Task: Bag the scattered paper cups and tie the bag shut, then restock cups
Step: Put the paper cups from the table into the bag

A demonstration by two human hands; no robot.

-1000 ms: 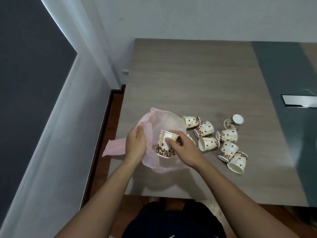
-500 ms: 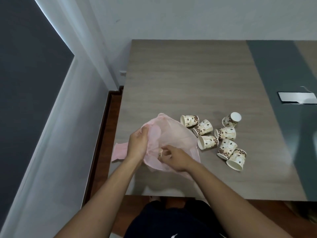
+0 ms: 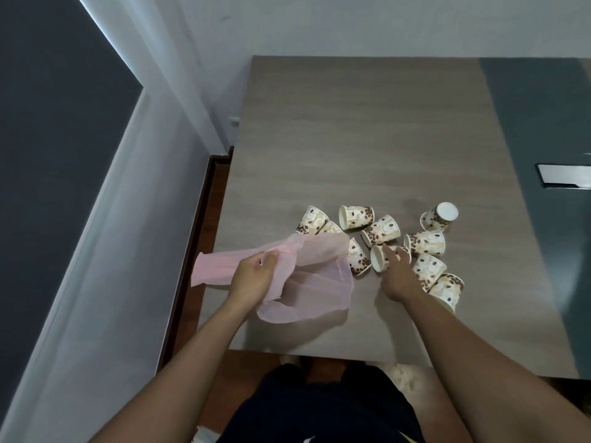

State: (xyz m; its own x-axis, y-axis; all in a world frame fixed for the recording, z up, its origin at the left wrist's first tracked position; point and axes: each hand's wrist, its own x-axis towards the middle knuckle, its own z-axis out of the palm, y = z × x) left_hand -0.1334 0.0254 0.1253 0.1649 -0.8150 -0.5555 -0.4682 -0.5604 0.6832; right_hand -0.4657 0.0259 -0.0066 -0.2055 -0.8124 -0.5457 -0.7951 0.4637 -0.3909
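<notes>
A thin pink plastic bag lies slack near the table's front left corner, and my left hand is shut on its bunched mouth. Several paper cups printed with coffee beans are scattered to the right of the bag, most on their sides; one stands upside down at the far right. My right hand reaches out of the bag, its fingers curled over a cup that lies on its side on the table. Another cup is partly hidden behind the bag's edge.
The wooden table ends close to my body, and its left edge runs beside a grey wall. A dark glass strip with a metal plate runs along the right side.
My right hand put the held cup into the bag, drew out and moved right onto another cup. The bag went slack and flatter in my left hand.
</notes>
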